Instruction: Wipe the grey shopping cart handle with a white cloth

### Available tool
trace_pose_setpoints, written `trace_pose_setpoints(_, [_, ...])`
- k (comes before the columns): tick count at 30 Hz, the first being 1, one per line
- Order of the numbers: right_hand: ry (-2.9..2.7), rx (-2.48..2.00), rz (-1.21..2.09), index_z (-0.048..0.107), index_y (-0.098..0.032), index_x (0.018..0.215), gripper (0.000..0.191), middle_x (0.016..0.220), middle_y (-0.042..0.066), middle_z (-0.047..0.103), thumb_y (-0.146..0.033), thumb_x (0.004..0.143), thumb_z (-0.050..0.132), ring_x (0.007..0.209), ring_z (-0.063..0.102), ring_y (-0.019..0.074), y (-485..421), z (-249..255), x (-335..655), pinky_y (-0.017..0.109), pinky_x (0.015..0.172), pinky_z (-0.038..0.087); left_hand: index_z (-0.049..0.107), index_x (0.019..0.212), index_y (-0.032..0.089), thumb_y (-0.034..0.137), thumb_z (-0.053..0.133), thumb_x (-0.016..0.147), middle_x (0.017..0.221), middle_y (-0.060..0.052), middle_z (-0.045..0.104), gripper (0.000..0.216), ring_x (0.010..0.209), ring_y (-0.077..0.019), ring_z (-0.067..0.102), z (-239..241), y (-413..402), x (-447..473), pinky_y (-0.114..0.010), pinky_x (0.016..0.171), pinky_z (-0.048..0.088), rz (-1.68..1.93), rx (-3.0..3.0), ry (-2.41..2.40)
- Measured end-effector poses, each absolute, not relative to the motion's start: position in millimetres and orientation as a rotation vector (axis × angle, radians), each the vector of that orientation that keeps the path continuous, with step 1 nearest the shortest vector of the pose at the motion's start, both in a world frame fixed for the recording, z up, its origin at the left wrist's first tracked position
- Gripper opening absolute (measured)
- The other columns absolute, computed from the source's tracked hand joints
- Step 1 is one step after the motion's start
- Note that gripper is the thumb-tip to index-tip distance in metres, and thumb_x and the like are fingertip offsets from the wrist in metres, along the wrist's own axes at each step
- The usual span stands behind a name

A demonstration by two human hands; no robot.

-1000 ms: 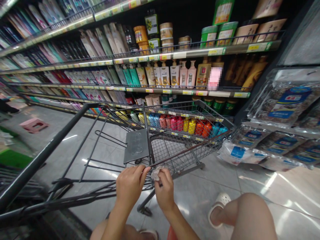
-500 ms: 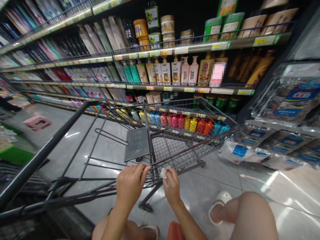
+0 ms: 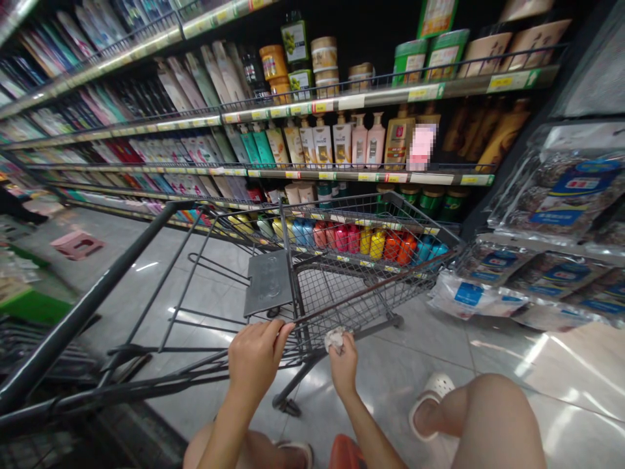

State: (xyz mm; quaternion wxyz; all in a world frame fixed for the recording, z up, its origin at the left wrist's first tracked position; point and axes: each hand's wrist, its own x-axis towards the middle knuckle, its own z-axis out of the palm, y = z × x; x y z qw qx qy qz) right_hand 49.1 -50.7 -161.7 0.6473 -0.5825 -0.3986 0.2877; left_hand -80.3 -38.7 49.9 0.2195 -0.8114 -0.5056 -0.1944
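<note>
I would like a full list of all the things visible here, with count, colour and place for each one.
shopping cart: one, dark grey wire, tipped on the floor before the shelves
cloth: one, whitish, crumpled, against the cart's lower frame
shelves: several tiers, metal with yellow price tags, filled with bottles, jars and packets
bagged goods: many, clear with blue labels, far right
stool: one, pink, on the floor at left
floor: grey glossy tiles
sandal: one, white, on the person's foot
left hand: grips the cart's frame
right hand: fingers hold the cloth
</note>
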Motion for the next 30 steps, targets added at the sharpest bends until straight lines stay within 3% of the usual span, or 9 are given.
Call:
trace_pose_setpoints(9, [-0.544, -1.418, 0.804, 0.061, -0.017, 0.062, 0.005, 0.060, -0.003, 0.054, -0.019, 0.058, 0.062, 0.060, 0.049, 0.0135, -38, -189, 55, 0.026, 0.062, 0.041, 0.062, 0.070, 0.020, 0.038, 0.042, 0.093, 0.059, 0.000, 0.064, 0.035, 0.056, -0.0156, 0.057, 48, -37, -81, -0.028, 0.058, 0.035, -0.537, -2.238, -1.391])
trace_pose_setpoints(16, [-0.216, -1.377, 0.975, 0.060, -0.016, 0.070, 0.023, 0.059, -0.001, 0.062, -0.028, 0.052, 0.069, 0.056, 0.057, 0.0152, -28, -192, 45, 0.029, 0.054, 0.048, 0.061, 0.069, 0.020, 0.037, 0.044, 0.092, 0.059, 0.001, 0.064, 0.034, 0.056, -0.0151, 0.056, 48, -37, -81, -0.028, 0.059, 0.035, -0.531, -2.238, -1.403])
trace_pose_setpoints(20, [-0.083, -1.298, 1.087, 0.055, -0.017, 0.068, 0.027, 0.056, -0.003, 0.060, -0.033, 0.052, 0.071, 0.049, 0.057, 0.0142, -26, -173, 34, 0.028, 0.047, 0.051, 0.061, 0.070, 0.021, 0.037, 0.044, 0.092, 0.059, 0.001, 0.064, 0.032, 0.056, -0.0150, 0.056, 47, -38, -81, -0.027, 0.059, 0.035, -0.519, -2.237, -1.418])
trace_pose_setpoints(30, [0.096, -1.069, 1.241, 0.050, -0.019, 0.073, 0.034, 0.060, -0.003, 0.061, -0.030, 0.053, 0.074, 0.055, 0.062, 0.0155, -40, -99, 17, 0.032, 0.055, 0.055, 0.061, 0.069, 0.021, 0.037, 0.044, 0.092, 0.058, 0.001, 0.064, 0.033, 0.055, -0.0152, 0.056, 46, -37, -81, -0.028, 0.059, 0.035, -0.543, -2.221, -1.395])
